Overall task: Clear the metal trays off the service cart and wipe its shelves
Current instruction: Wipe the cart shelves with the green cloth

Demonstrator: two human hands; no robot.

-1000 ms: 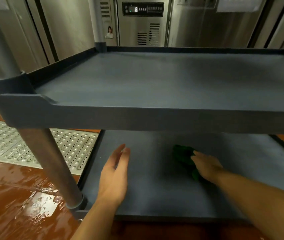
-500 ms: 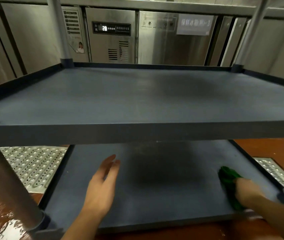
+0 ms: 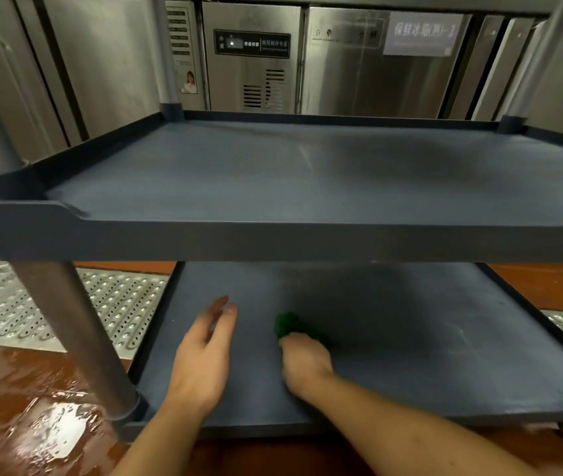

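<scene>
Cart shelf (image 3: 410, 338): right hand (image 3: 305, 364) fingers clamped on green cloth (image 3: 287, 324), left hand (image 3: 204, 359) fingers straight, together.

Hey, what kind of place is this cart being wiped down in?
Probably a commercial kitchen: stainless steel refrigerators behind, a perforated metal grate in the wet red floor, and a service cart the right hand wipes with a green cloth.

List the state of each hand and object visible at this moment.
left hand, open, fingers straight, above the lower shelf
right hand, grips the green cloth
green cloth, bunched, on the lower shelf
floor, wet, glossy
fridge display, lit
</scene>
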